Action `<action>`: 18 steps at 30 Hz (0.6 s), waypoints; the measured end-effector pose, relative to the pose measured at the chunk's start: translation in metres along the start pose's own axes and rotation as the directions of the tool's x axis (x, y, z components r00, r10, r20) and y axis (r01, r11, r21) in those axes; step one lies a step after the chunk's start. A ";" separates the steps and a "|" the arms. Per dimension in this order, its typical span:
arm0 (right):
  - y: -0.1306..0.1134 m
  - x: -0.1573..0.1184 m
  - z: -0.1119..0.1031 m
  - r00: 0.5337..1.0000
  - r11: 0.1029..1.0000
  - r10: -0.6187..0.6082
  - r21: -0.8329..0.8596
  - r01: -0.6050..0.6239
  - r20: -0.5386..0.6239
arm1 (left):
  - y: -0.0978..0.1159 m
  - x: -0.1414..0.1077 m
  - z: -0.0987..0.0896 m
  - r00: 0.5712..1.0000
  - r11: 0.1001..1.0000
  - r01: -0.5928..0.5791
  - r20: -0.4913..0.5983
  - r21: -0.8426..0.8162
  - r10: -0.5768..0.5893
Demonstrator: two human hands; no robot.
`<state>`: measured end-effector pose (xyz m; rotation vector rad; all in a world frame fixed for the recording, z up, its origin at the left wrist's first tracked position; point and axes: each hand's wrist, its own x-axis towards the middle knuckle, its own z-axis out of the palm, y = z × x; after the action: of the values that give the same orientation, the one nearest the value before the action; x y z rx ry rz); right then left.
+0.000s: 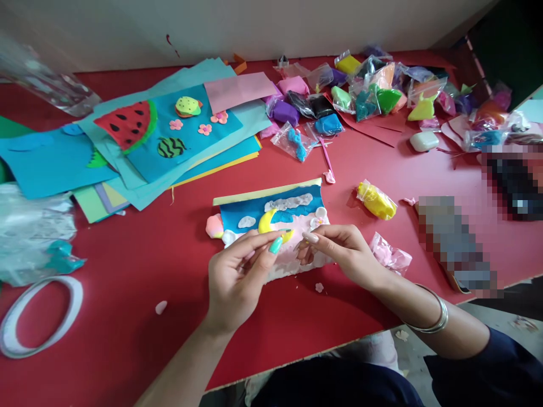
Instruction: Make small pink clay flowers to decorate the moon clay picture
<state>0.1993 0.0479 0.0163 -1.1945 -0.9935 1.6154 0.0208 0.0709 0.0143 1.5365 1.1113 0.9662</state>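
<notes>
Both hands hover over a clay picture (233,211) with a blue upper part, white clouds and a pink lower part. A yellow clay crescent moon (266,221) lies on it, partly covered by my fingers. My left hand (237,277) is closed, thumb and index finger pinched together; what sits between them is too small to make out. My right hand (345,251) is pinched shut to the right of it, with a tiny bit at the fingertips that I cannot name. A small pink clay flower (319,288) lies on the red table (186,350) below the picture.
Bagged yellow clay (377,200) and bagged pink clay (389,254) lie to the right. Many clay packets (386,100) are heaped behind. Coloured sheets (203,150) with a clay watermelon (127,124) spread at the back left. A tape roll (74,316) is at left.
</notes>
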 end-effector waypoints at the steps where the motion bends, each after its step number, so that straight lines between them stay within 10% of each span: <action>1: 0.000 0.000 0.000 1.000 1.000 0.009 0.005 -0.009 0.002 | -0.002 0.000 -0.002 0.998 0.995 0.064 0.011 -0.076 -0.063; 18: 0.002 0.001 -0.003 0.999 0.999 0.027 0.028 -0.026 -0.037 | -0.008 -0.001 -0.006 0.983 0.980 0.140 -0.098 -0.138 -0.154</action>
<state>0.2017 0.0485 0.0135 -1.2194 -0.9322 1.6170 0.0131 0.0727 0.0077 1.2903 1.1964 1.0096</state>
